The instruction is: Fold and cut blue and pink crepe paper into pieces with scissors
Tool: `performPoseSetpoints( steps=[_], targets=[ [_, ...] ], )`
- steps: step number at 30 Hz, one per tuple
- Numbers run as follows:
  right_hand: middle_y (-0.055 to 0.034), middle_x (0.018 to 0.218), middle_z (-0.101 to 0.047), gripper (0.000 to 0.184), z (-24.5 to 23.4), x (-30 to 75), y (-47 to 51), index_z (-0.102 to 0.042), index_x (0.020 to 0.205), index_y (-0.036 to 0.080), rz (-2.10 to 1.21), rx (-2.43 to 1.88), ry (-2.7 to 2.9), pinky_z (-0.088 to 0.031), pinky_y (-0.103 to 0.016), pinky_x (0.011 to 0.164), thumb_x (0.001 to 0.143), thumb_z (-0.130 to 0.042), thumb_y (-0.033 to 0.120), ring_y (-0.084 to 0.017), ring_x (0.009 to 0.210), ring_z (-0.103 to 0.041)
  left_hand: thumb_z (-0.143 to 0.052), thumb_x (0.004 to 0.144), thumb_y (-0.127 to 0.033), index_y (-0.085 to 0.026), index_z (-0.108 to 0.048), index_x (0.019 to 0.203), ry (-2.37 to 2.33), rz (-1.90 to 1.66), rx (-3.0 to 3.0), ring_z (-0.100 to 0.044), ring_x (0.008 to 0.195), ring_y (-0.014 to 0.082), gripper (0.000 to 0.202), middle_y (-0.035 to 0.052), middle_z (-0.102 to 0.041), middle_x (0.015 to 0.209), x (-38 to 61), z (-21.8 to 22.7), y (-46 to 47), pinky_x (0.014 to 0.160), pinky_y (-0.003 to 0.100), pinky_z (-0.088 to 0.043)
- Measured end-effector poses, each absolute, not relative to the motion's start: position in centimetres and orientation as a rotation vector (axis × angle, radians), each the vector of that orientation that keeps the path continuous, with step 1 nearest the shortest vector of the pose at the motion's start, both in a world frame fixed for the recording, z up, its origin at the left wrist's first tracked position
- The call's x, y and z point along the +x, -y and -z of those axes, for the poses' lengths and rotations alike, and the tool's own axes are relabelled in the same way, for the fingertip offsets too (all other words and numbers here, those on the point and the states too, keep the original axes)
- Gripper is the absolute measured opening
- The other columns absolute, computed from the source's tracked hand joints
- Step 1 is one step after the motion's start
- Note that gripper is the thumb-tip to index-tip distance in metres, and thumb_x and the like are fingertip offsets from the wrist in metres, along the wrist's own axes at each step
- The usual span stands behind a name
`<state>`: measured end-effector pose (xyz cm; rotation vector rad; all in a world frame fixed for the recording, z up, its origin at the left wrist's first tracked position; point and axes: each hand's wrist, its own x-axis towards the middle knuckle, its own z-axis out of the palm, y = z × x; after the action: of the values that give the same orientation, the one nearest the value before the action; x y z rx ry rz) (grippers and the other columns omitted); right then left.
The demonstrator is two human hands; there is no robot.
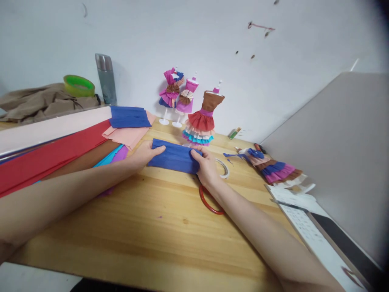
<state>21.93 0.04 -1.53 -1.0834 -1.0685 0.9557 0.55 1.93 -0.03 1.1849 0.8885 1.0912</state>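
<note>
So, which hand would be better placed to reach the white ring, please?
Probably the right hand: the white ring lies beside it; the left hand is farther away. Both hold the blue sheet.

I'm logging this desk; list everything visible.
Crinkled-paper rectangle: one, blue, centre, held
Folded paper: one, blue, left
Paper sheets: several, peach, left
Long paper strips: several, multicoloured, left
Crumpled cloth: one, brown, back-left
Round tape roll: one, green, back-left
Cylindrical bottle: one, grey, back-left
Paper-dressed mannequins: three, multicoloured, behind
Layered paper dress: one, multicoloured, right
Flat ring: one, white, mid-right
Glossy loop: one, red, mid-right
Small object: one, green, back
Keyboard-like slab: one, white, right
Wooden table: one, tan, beneath
Wall: one, white, behind
Left hand: one, centre
Right hand: one, centre
</note>
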Motion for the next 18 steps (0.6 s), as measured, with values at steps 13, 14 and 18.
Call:
performPoseSetpoints(
  steps=[13,14,18],
  targets=[
    [0.0018,0.066,-0.068,0.036,0.94,21.54,0.38,-0.069,0.08,0.022,-1.109,-1.055,0.971,-0.042,-0.028,0.053,0.053,-0.084,0.042,-0.016,0.057,-0.057,-0.079,0.071,-0.034,-0.017,-0.075,0.085,-0.929,-1.14,1.145,-0.072,0.079,0.0271,0.022,0.0069,-0.076,0.077,0.25,0.01,-2.65,0.078,0.04,-0.057],
    [0.0019,0.064,-0.068,0.035,0.94,21.54,0.4,-0.068,0.077,0.022,-1.121,-1.071,0.983,-0.041,-0.027,0.051,0.052,-0.084,0.04,-0.016,0.054,-0.056,-0.079,0.071,-0.035,-0.018,-0.075,0.086,-0.921,-1.132,1.158,-0.072,0.082,0.0279,0.023,0.0069,-0.076,0.077,0.18,-0.07,-2.65,0.08,0.04,-0.057],
    [0.0046,0.057,-0.063,0.034,1.12,21.65,0.48,-0.065,0.077,0.023,-1.129,-1.083,1.047,-0.037,-0.026,0.049,0.051,-0.084,0.035,-0.013,0.048,-0.051,-0.082,0.068,-0.042,-0.016,-0.075,0.09,-0.901,-1.114,1.185,-0.072,0.082,0.0279,0.035,0.0089,-0.077,0.083,-0.12,-0.14,-2.71,0.08,0.04,-0.057]
  ],
)
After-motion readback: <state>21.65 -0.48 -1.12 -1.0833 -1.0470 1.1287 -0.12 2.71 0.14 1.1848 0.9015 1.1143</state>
